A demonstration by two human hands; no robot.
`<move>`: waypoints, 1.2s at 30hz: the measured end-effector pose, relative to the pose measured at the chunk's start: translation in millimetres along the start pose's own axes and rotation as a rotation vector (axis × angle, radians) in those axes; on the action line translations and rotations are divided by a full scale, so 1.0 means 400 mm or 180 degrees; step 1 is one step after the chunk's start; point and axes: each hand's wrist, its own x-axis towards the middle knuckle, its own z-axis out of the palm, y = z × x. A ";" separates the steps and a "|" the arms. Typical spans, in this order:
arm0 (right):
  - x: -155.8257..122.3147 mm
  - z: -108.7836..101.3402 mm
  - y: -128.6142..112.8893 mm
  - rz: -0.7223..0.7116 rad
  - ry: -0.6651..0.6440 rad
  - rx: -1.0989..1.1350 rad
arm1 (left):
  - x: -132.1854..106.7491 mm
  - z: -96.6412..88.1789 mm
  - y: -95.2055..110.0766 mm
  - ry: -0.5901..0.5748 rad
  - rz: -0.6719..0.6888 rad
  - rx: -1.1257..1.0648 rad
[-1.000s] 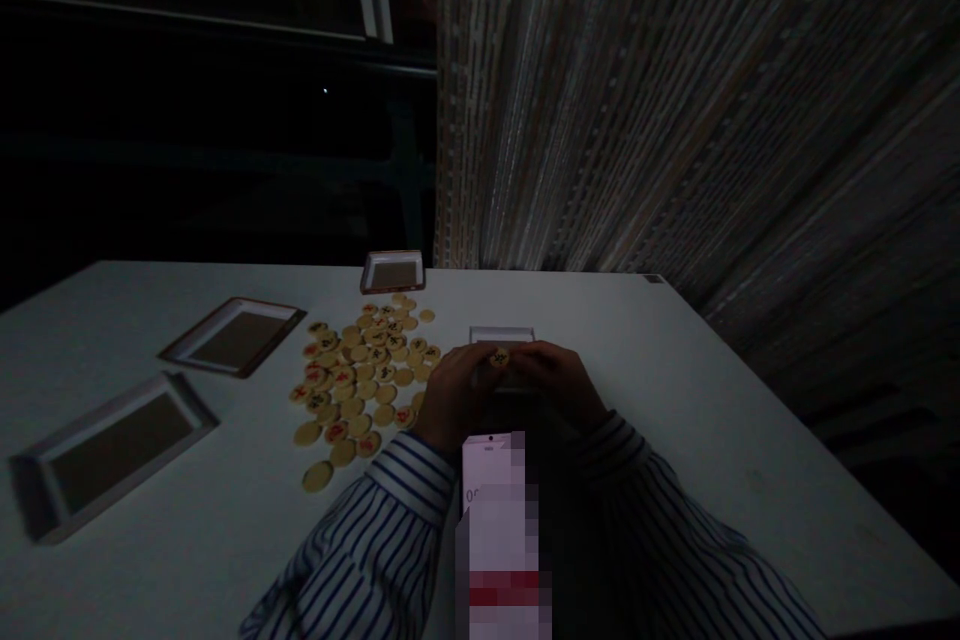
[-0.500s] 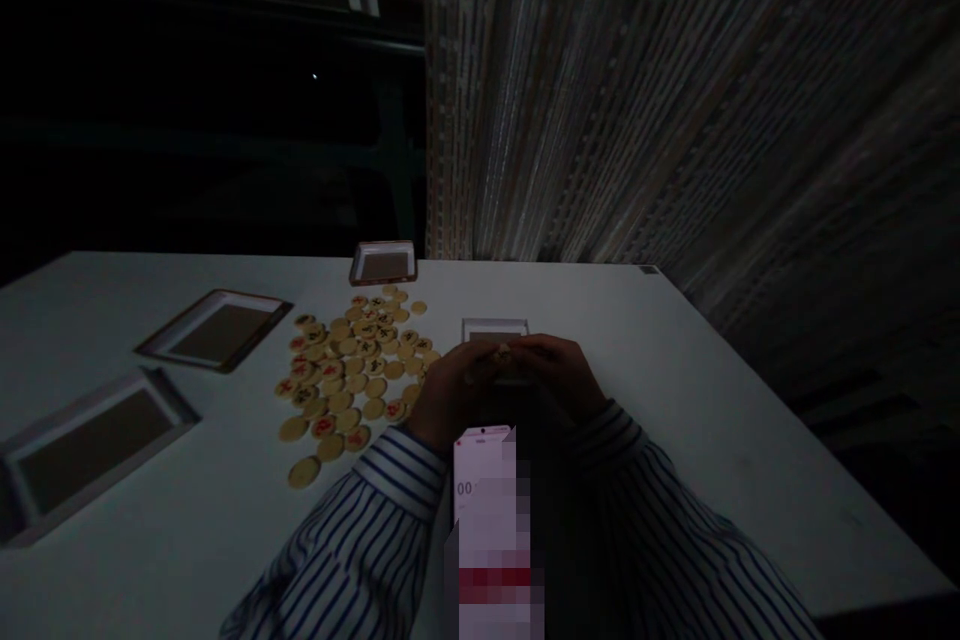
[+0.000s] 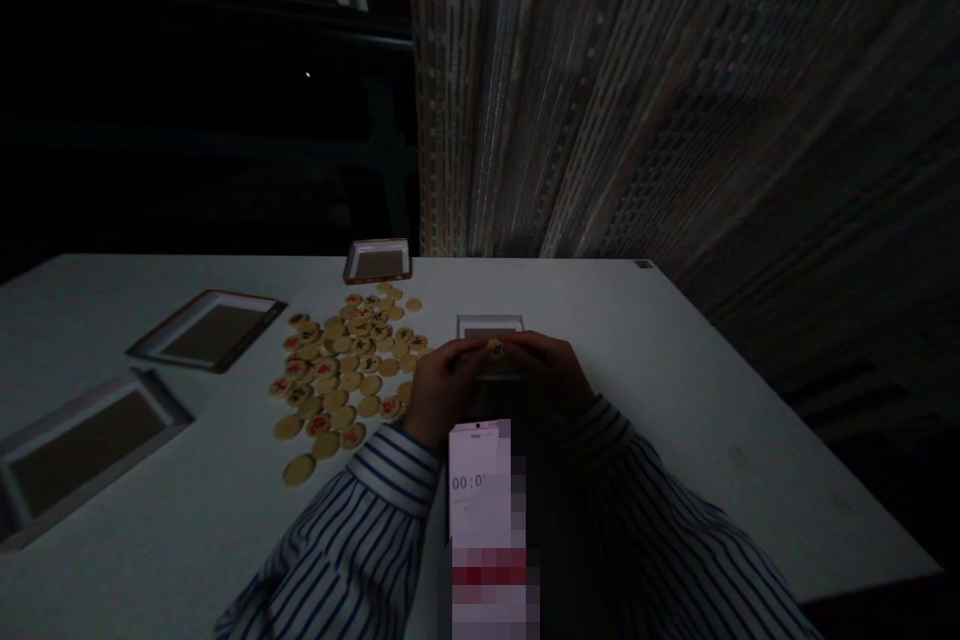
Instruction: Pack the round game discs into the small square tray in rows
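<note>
A round wooden Chinese chess piece (image 3: 496, 350) with a dark character is pinched between the fingertips of both hands. My left hand (image 3: 444, 388) grips its left side, and my right hand (image 3: 556, 370) closes on the right side. Both hands are above the near side of a small pale box (image 3: 490, 320), hiding much of its inside. Left of my left hand lies a loose pile of Chinese chess pieces (image 3: 349, 363), some marked red or black, others showing plain faces.
Below my hands a phone (image 3: 469, 460) shows timer digits. A pale box (image 3: 161, 402) and a brown-rimmed lid (image 3: 259, 300) lie on the left of the white table (image 3: 660, 420). Another shallow brown-rimmed tray (image 3: 377, 243) sits behind the pile. A strand curtain (image 3: 525, 90) hangs at the back.
The chess piece between my fingertips now turns its marked face more plainly toward me. My fingers have shifted slightly around it, and the whole view has moved a little.
</note>
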 end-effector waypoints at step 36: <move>-0.005 -0.034 0.016 -0.0892 0.0029 -0.1490 | 0.012 -0.037 -0.043 0.0242 0.0324 0.1317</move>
